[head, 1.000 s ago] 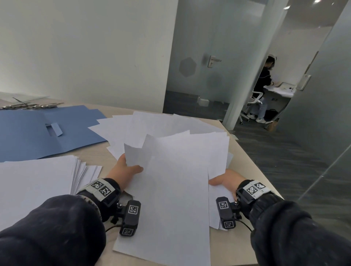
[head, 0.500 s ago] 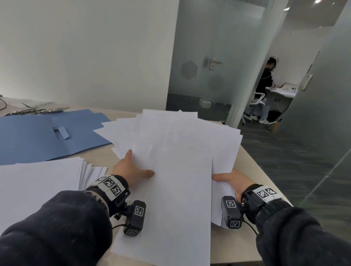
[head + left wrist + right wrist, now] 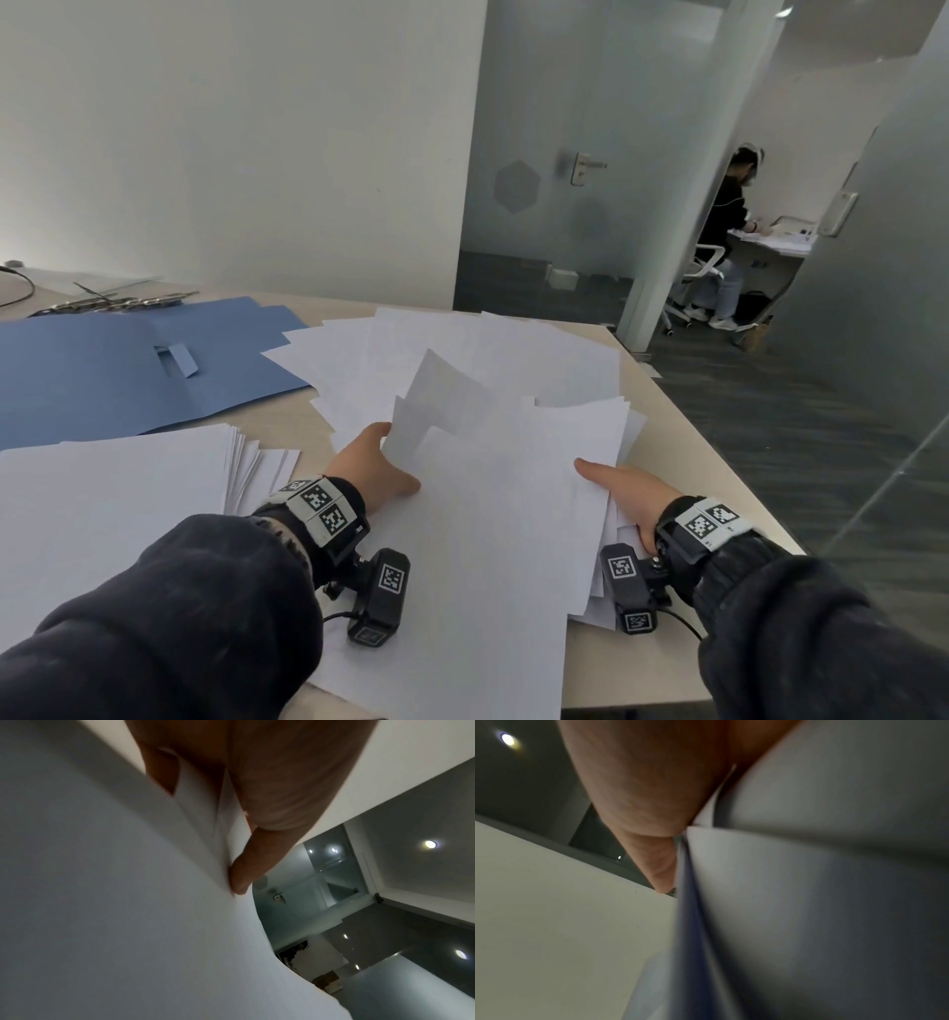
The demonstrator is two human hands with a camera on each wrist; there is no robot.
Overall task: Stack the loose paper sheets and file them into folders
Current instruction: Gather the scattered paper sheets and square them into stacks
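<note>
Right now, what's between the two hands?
Head view: the loose sheets span from left hand to right hand, each gripping an edge.

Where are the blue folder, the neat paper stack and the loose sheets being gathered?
blue folder (image 3: 92, 370): head view, on its open flat cover.
neat paper stack (image 3: 102, 493): head view, on its top sheet.
loose sheets (image 3: 493, 514): head view, on the top sheet between the hands.

My sleeves (image 3: 169, 616) are dark and thick. Each wrist wears a black band (image 3: 321, 509) with white tiles printed in black square codes, and a black camera block (image 3: 380, 596) hangs beneath, trailing a thin black cable (image 3: 334, 615).
</note>
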